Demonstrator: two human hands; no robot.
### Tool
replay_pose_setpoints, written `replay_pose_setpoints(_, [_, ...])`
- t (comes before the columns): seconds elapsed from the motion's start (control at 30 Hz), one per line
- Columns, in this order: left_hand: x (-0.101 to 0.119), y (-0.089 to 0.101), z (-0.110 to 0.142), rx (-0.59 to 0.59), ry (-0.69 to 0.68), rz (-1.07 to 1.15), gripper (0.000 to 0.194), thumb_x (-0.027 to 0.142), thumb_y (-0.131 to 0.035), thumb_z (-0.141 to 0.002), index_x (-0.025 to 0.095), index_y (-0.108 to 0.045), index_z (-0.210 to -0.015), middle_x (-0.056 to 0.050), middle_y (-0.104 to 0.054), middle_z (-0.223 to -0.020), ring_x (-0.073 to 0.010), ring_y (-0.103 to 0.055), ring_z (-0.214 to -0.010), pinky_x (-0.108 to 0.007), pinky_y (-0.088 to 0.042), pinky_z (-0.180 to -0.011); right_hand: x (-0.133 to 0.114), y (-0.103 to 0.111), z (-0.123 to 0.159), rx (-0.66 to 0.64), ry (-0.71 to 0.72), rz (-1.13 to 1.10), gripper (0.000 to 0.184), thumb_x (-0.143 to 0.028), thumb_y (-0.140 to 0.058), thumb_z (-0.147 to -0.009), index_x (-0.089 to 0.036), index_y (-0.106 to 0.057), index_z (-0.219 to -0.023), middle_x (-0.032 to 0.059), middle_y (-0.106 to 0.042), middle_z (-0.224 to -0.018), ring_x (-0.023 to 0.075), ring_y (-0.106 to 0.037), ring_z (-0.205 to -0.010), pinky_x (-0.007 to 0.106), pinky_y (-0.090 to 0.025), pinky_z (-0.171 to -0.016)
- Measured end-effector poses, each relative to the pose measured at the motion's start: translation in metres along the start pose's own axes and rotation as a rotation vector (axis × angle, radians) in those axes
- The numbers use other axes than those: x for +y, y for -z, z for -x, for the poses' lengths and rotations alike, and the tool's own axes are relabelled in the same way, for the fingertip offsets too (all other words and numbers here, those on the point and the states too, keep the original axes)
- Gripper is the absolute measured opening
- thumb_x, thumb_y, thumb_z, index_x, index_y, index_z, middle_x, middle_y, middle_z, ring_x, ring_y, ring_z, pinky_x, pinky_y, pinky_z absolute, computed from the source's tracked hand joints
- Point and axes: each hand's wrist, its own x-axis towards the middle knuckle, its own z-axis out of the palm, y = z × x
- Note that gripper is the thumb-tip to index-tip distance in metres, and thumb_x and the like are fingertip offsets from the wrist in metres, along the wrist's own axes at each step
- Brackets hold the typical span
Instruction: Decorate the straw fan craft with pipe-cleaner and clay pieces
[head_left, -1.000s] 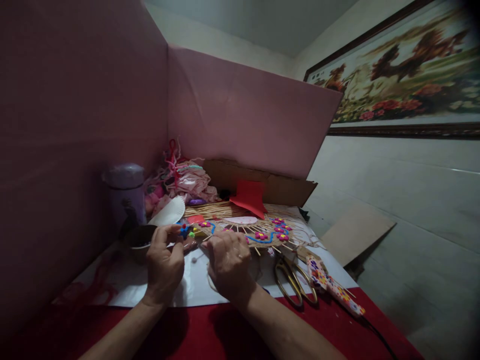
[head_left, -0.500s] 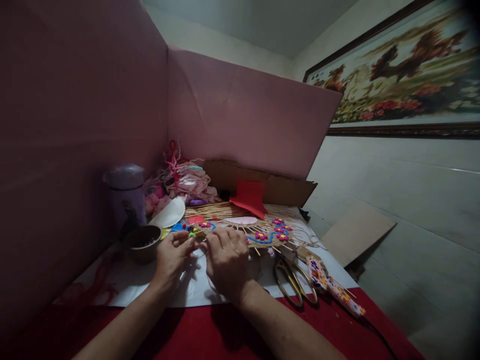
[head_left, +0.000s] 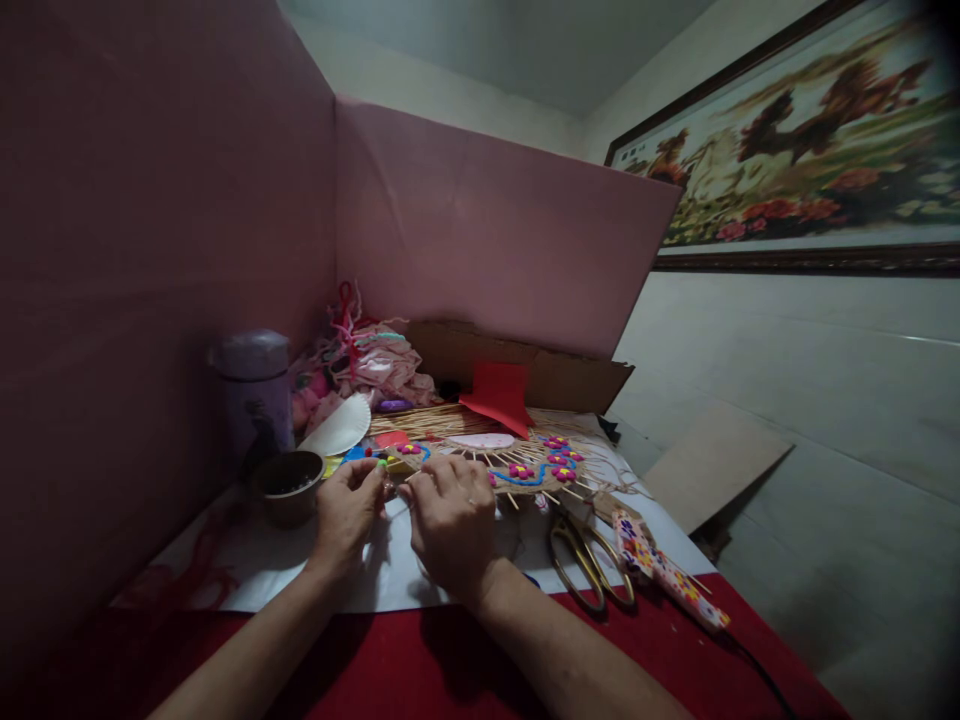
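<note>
My left hand is closed in a pinch, with a small bright green piece showing at its fingertips. Beside it, my right hand has its fingers curled down at the near edge of a cardboard ring; what they grip is hidden under the knuckles. Thin sticks poke out around the ring, and pink flowers with yellow centres and a wavy blue line decorate it. The fingertips of both hands are close together, a small gap apart.
Gold-handled scissors and a flower-patterned glue gun with a cord lie at the right. A dark bowl, a purple cup and a white scalloped disc stand at the left. Behind are sticks and red paper.
My left hand has turned slightly, and the green piece now sits a little higher at its fingertips. My right hand has barely moved.
</note>
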Motion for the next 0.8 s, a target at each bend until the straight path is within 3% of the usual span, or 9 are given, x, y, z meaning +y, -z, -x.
replay_pose_setpoints(0.17, [0.005, 0.002, 0.001, 0.092, -0.018, 0.012, 0.028, 0.034, -0.070, -0.060, 0.014, -0.059, -0.077, 0.003, -0.058, -0.053, -0.0103, -0.053, -0.042, -0.018, -0.039, -0.036, 0.000, 0.000, 0.000, -0.001, -0.002, 0.013, 0.012, -0.025, -0.050, -0.087, -0.018, -0.056, -0.080, 0.0061, -0.061, -0.097, 0.0210, -0.050, -0.089, 0.039, -0.034, -0.079])
replay_pose_setpoints(0.3, [0.023, 0.002, 0.010, 0.099, 0.021, 0.143, 0.022, 0.024, -0.072, -0.061, 0.014, -0.060, -0.077, 0.005, -0.057, -0.056, -0.0074, -0.054, -0.044, -0.015, -0.042, -0.038, 0.002, 0.002, -0.001, 0.022, 0.007, 0.011, 0.012, -0.024, -0.050, -0.087, -0.018, -0.058, -0.079, 0.0066, -0.061, -0.095, 0.0218, -0.051, -0.091, 0.039, -0.035, -0.080])
replay_pose_setpoints(0.43, [0.040, 0.004, 0.017, -0.146, 0.259, 0.370, 0.009, 0.018, -0.064, -0.072, 0.013, -0.058, -0.076, 0.002, -0.057, -0.061, -0.0060, -0.054, -0.045, -0.013, -0.043, -0.038, 0.003, 0.017, -0.007, 0.065, 0.021, 0.036, 0.011, -0.024, -0.051, -0.087, -0.018, -0.059, -0.083, 0.0074, -0.061, -0.096, 0.0216, -0.051, -0.094, 0.039, -0.035, -0.082])
replay_pose_setpoints(0.57, [0.046, 0.008, 0.018, -0.374, 0.552, 0.526, 0.010, 0.014, -0.051, -0.084, 0.011, -0.055, -0.075, 0.003, -0.051, -0.059, -0.0008, -0.041, -0.034, -0.009, -0.032, -0.027, 0.009, 0.047, -0.011, 0.110, -0.070, -0.011, 0.011, -0.025, -0.052, -0.087, -0.019, -0.061, -0.084, 0.0064, -0.063, -0.094, 0.0208, -0.052, -0.090, 0.038, -0.036, -0.082])
replay_pose_setpoints(0.67, [0.047, 0.008, 0.020, -0.463, 0.629, 0.569, 0.015, 0.013, -0.048, -0.086, 0.012, -0.052, -0.072, 0.004, -0.047, -0.058, 0.0002, -0.036, -0.031, -0.009, -0.026, -0.024, 0.025, 0.071, 0.001, 0.166, -0.146, -0.004, 0.010, -0.025, -0.054, -0.086, -0.020, -0.060, -0.080, 0.0047, -0.063, -0.089, 0.0193, -0.053, -0.086, 0.035, -0.037, -0.080])
replay_pose_setpoints(0.8, [0.048, 0.008, 0.025, -0.513, 0.652, 0.576, 0.016, 0.013, -0.046, -0.087, 0.012, -0.050, -0.071, 0.004, -0.044, -0.059, 0.0002, -0.035, -0.032, -0.009, -0.025, -0.023, 0.067, 0.104, 0.042, 0.162, -0.254, 0.164, 0.012, -0.025, -0.053, -0.086, -0.020, -0.059, -0.077, 0.0048, -0.063, -0.082, 0.0194, -0.054, -0.082, 0.033, -0.038, -0.079])
